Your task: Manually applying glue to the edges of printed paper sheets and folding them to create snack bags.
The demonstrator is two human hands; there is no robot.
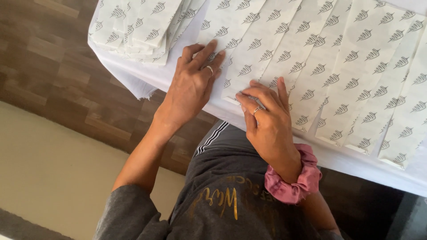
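Head view: left hand (192, 84) spread flat, right hand (265, 120) pinching near edge of white leaf-printed paper strip (249, 49) on white-clothed table (351, 162); finished stack (138, 26) far left, many strips right apparently unworked.

A: Left hand (192, 84) flat, palm down, fingers spread and stretched forward, ring on one finger.

B: Right hand (267, 120) curled instead, fingertips (242, 95) pinched together, ring too. Both forearms bare, angled in from below.
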